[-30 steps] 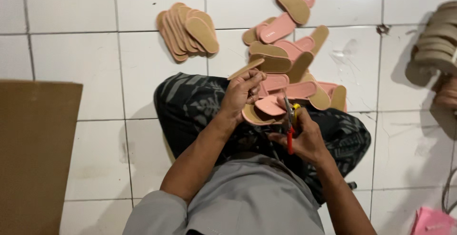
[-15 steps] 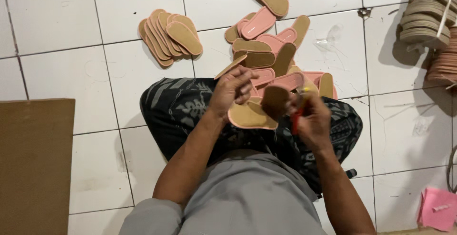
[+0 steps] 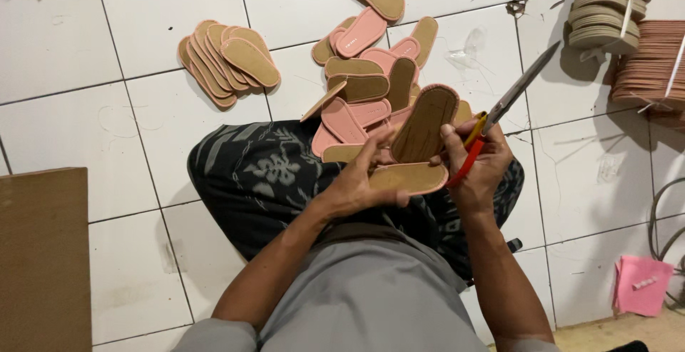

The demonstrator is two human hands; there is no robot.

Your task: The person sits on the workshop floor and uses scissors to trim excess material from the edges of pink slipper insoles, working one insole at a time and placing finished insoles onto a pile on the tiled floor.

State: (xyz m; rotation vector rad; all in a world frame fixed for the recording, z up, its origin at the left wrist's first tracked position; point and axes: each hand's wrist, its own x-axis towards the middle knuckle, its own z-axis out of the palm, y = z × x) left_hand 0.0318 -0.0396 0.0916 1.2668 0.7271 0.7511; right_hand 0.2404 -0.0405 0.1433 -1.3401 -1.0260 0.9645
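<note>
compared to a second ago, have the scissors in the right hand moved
Yes. The scissors in the right hand now point up and right, blades over the white floor tiles beside the loose pile of insoles; earlier they pointed down over the lap.

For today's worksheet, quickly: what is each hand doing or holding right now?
Left hand: closed on a tan insole.
Right hand: closed on red-and-yellow-handled scissors, thumb against an upright insole.

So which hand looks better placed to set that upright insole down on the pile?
Probably the left hand: its fingers touch the insoles, while the right hand also grips scissors. The pile lies just beyond both.
</note>
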